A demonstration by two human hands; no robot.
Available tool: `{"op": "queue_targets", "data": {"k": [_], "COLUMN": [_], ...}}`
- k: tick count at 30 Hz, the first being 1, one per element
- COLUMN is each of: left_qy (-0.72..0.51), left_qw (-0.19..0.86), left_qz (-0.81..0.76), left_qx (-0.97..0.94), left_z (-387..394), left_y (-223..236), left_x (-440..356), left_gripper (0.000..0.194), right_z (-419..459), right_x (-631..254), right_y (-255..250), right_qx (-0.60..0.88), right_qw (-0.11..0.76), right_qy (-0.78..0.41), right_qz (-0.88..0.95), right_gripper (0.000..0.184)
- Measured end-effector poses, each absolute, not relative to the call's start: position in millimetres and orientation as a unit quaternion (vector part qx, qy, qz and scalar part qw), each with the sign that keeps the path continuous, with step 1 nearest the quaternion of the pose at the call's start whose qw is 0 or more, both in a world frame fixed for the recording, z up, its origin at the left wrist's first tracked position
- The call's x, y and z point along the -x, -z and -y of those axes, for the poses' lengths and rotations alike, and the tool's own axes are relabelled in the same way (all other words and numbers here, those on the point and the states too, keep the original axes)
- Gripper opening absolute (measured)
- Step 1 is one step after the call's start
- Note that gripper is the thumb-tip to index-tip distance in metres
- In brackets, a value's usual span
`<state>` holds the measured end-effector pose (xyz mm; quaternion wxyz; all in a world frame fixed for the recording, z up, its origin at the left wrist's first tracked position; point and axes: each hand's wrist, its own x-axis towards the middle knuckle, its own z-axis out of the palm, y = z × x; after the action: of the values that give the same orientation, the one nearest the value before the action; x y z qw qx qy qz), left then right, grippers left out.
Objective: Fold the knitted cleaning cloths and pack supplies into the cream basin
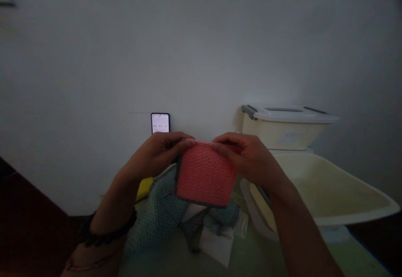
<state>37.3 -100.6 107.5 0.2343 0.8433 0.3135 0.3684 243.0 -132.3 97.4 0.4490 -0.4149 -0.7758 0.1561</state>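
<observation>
Here, just below the middle of the frame, 2 bare hands are at work on 1 piece of fabric. The left hand [161,148] pinches the top left corner, thumb across the front and fingers behind. The right hand [248,149] matches it at the top right, thumb pressed to the near face. Between them hangs the coral-red cloth [205,174], held up off the table, its textured face towards the camera and dark edging running down the left side and along the bottom.

Behind and below it, at lower centre, a blue-green cloth [157,212] lies in a loose heap, with a yellow item [144,188] peeking out beside the left forearm. A white item [216,243] lies flat under the heap's right end; the light is poor there, so it may be a packet or a folded sheet. All of this sits on a greenish table [251,260].

Up to the left of centre, a phone [160,123] stands upright near the pale wall [201,59], its screen reading 00:03:37, its lower part hidden by the left hand. Over on the right, a cream storage box [273,132] wears a lid with grey clips, and in front of it a wide, pale basin [336,185] spreads towards the right edge. On the left wrist, lower left, a dark bracelet [108,232] shows.
</observation>
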Motion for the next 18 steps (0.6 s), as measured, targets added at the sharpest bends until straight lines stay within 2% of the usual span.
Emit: {"op": "queue_targets", "data": {"k": [5,8,11,14,18], "left_qy": [-0.392,-0.334,-0.369,-0.446,-0.493], "left_qw": [0.378,0.456,0.458,0.455,0.469], "left_qz": [-0.287,-0.283,-0.297,-0.295,-0.301], "left_qx": [-0.788,-0.775,-0.752,-0.712,-0.668], "left_z": [98.1,95.4,92.3,90.4,90.5], "left_y": [-99.6,-95.9,-94.3,-94.4,-94.9], "left_x": [-40.9,-40.8,-40.4,-39.8,-39.3], "left_gripper": [0.016,0.030,0.027,0.026,0.035], "right_z": [129.8,124.6,118.0,113.9,115.1], "right_x": [-241.7,-238.4,-235.9,-234.8,-233.2], "right_y": [-96.7,-93.7,-88.8,-83.5,-79.5], "right_qx": [0.436,0.428,0.418,0.372,0.328], "right_qw": [0.514,0.576,0.609,0.575,0.496], "right_qy": [-0.136,-0.218,-0.319,-0.400,-0.465], "right_qz": [0.726,0.662,0.594,0.609,0.656], "right_gripper": [0.017,0.017,0.028,0.036,0.032]}}
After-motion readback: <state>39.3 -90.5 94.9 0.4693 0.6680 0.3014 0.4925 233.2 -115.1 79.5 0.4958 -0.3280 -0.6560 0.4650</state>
